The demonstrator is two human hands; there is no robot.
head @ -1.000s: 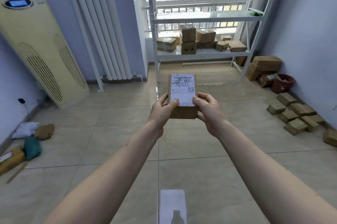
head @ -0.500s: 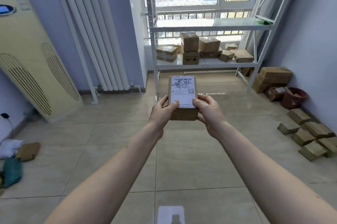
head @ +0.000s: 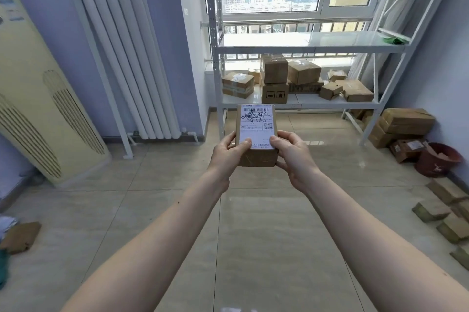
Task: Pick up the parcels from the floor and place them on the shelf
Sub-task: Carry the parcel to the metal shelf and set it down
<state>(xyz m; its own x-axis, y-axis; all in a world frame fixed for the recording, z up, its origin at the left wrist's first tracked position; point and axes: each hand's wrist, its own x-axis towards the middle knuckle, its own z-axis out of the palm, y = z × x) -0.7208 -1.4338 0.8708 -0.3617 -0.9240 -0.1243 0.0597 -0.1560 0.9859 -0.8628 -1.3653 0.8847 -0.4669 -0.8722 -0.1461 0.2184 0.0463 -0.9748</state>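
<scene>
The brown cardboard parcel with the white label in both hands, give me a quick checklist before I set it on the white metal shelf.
1. Grip: left hand and right hand both clasp the brown cardboard parcel with the white label: ok.
2. Parcel level, label up: ok.
3. Tiled floor ahead clear of parcels: ok.
4. Bare spot on the white metal shelf, front left corner: ok.
5. Glass shelf above free: ok.
6. Shelf within reach: not ok, step closer.

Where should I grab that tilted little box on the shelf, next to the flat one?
Probably the small tilted box by its two short side faces, coming from the front. It leans on the flat parcel, so its right side is blocked; the open shelf front leaves room.
</scene>
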